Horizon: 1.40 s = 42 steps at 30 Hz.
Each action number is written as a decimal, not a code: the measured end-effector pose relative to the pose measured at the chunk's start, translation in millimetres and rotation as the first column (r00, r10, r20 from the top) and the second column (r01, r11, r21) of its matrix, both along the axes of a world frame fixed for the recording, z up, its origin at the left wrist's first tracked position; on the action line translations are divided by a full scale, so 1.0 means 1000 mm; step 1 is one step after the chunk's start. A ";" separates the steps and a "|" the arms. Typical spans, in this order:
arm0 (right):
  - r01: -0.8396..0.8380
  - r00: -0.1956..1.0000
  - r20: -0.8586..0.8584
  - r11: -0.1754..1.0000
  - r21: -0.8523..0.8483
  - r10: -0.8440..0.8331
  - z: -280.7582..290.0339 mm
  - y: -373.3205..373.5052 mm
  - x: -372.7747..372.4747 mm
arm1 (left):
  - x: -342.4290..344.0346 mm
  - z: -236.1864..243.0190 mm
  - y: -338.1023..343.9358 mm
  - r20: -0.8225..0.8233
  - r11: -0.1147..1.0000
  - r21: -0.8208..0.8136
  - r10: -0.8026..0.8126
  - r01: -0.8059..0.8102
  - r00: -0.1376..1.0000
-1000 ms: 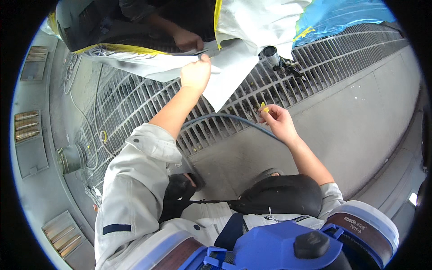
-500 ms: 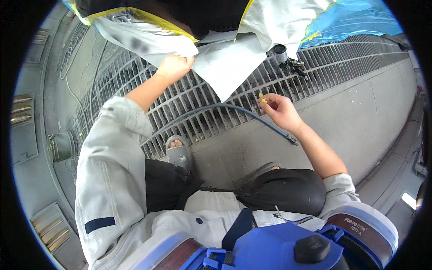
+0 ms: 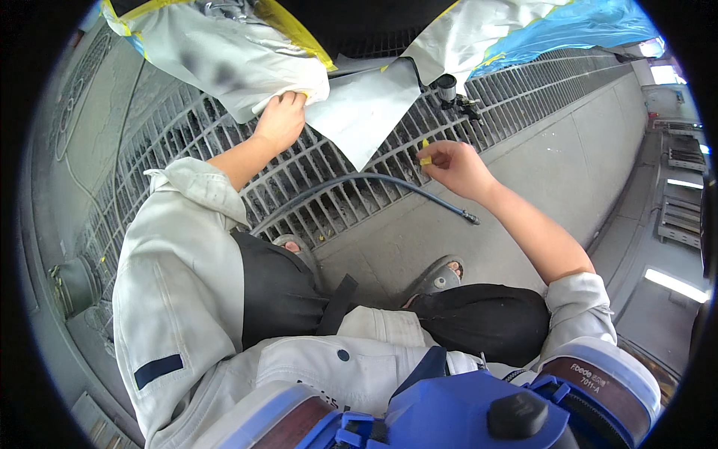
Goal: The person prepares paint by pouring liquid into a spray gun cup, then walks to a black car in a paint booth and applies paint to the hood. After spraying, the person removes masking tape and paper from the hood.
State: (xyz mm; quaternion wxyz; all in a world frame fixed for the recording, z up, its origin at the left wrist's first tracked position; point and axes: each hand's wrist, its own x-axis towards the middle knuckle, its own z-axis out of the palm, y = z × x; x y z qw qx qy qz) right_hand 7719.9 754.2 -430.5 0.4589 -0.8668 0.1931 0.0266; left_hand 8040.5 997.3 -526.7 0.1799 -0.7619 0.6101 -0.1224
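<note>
My left hand [image 3: 282,120] is closed on the lower edge of a whitish masking sheet [image 3: 202,56], which has dark overspray on it and yellow masking tape [image 3: 299,34] along its upper border. Between the fingertips of my right hand [image 3: 460,168] is a small piece of yellow tape [image 3: 425,160], held above the floor grating. A pointed sheet of pale masking paper [image 3: 363,112] hangs between my hands. Beyond it, a second whitish sheet [image 3: 467,34] drapes down at the right, next to blue plastic film [image 3: 568,37].
A spray gun [image 3: 452,97] with a round cup is beside the paper, over the metal floor grating [image 3: 329,198]. A dark hose [image 3: 404,183] with a metal end curves across the grating onto the grey floor. At the left stands a cylindrical container [image 3: 73,288]. My sandalled feet are below.
My view has turned to the right, so the scene sits further left. My left hand still grips the sheet's edge; my right hand keeps the yellow tape, a little higher in view.
</note>
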 end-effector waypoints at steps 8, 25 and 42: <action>-0.045 0.998 -0.032 0.999 0.011 0.045 -0.042 0.023 0.085 | 0.003 0.023 0.035 -0.531 0.984 -0.066 0.106 -0.166 0.841; 0.649 0.738 -0.077 0.737 -0.190 -0.670 -0.129 0.037 0.113 | -0.030 0.075 -0.057 -0.173 0.989 -0.074 -0.136 0.125 0.975; 0.303 0.947 0.179 0.925 -0.231 -0.266 -0.121 0.056 0.158 | -0.027 0.074 -0.057 -0.104 0.995 -0.047 -0.091 0.087 0.990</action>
